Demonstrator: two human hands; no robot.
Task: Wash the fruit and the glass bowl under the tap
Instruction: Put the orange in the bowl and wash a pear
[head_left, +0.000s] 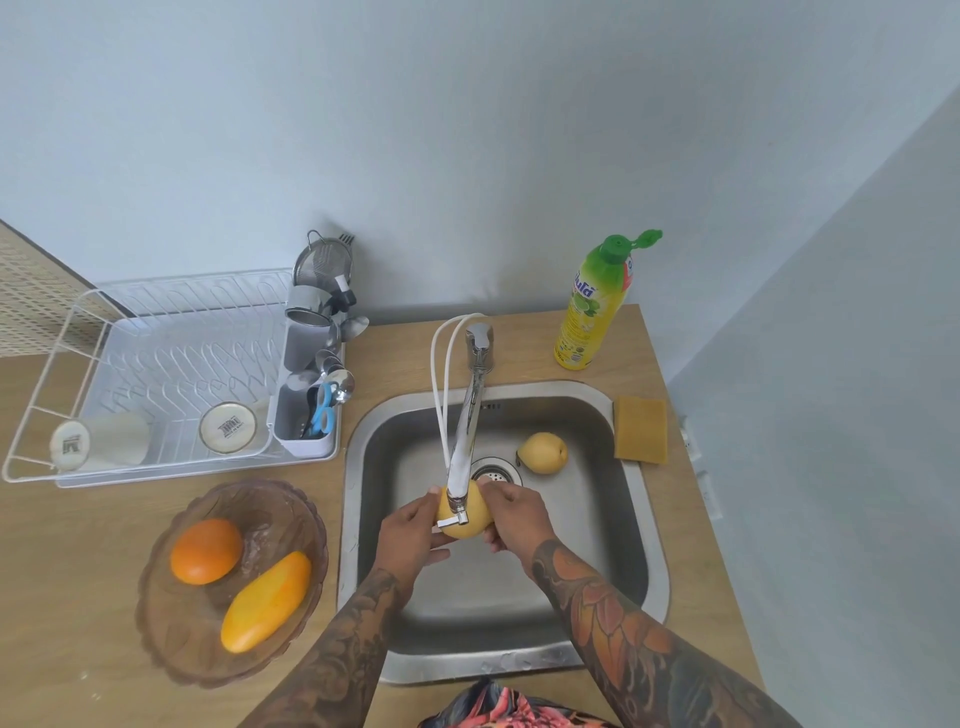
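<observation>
we've got a yellow pear (464, 512) cupped between both hands right under the tap (466, 441) spout, over the middle of the sink (631, 561). left hand (410, 535) wraps the fruit's left side w/ fingers curled round it, right hand (514, 519) closes on the right side the same way, so both are clamped on the pear, prob so we can roll and rub it w/o it slipping into the basin. can't tell if water is actually running, since the spout end sits in front of the fruit and hides any stream. a second pear (543, 452) lies on the sink floor near the back right, just beside the drain (493, 470), parked there within reach; whether it's rinsed or waiting we can't say. the glass bowl (171, 639) sits on the counter (78, 571) just left of the sink, w/ an orange (206, 551) and a mango (266, 601) lying in it, close enough that we can grab each w/o stepping away. so by our reckoning we're early on: one fruit in hand, two in the bowl not yet done, and the bowl itself comes last since it has to be emptied first. sponge (640, 429) and dish soap bottle (592, 306) stand on the right, dish rack (156, 374) on the left for drying.
</observation>
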